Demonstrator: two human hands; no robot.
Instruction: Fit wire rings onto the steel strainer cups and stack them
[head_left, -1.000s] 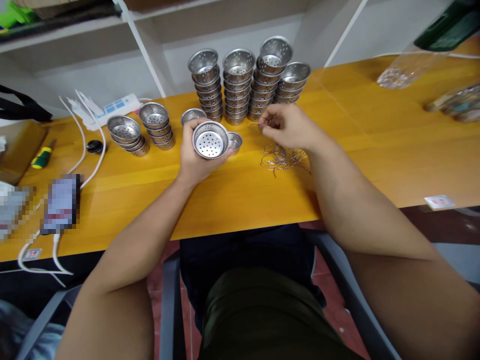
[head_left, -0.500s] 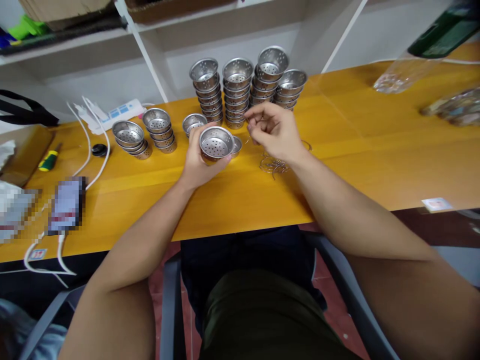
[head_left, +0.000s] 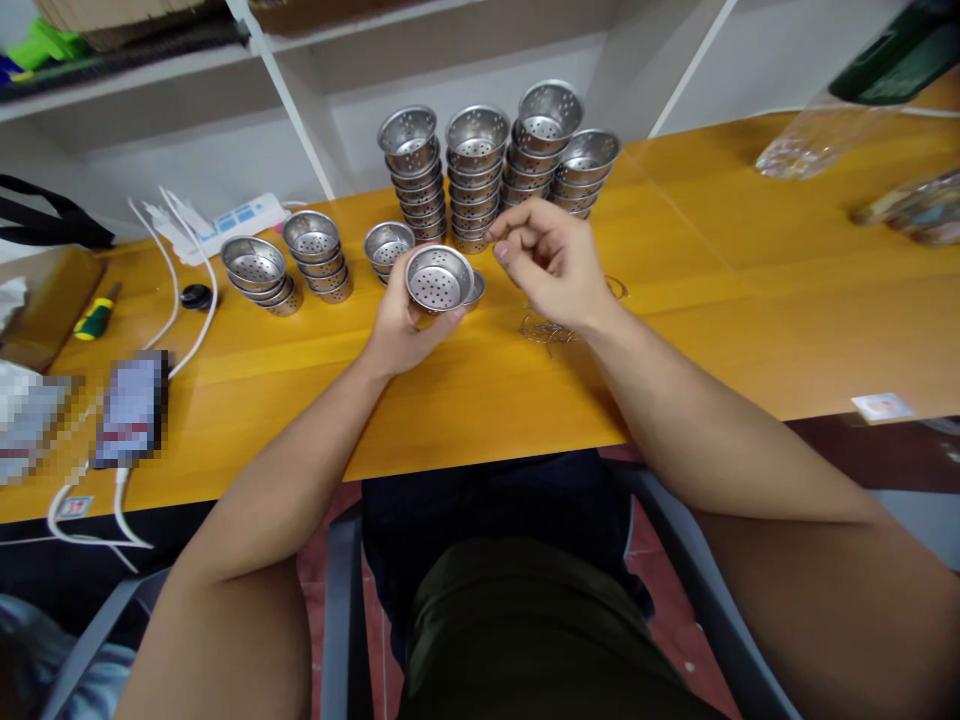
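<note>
My left hand (head_left: 397,325) grips a round perforated steel strainer cup (head_left: 439,279), open side up, just above the orange table (head_left: 480,370). My right hand (head_left: 551,262) is beside it on the right, fingers pinched together on a thin wire piece that is hard to make out. Under that hand lies a small heap of bent wire handles (head_left: 551,328). Behind both hands stand tall stacks of the same cups (head_left: 480,170). Another single cup (head_left: 388,243) sits just left of the held one.
Two short cup stacks (head_left: 255,270) (head_left: 315,245) stand at the left. Further left are a white power strip (head_left: 232,216) with cables, a green-yellow screwdriver (head_left: 91,314) and a blurred phone (head_left: 129,408). A clear plastic bag (head_left: 817,135) lies far right. White shelving rises behind.
My right hand has lifted from the wire heap and moved left toward the held cup, fingers pinched. My left hand has turned the cup slightly and kept it in place.
</note>
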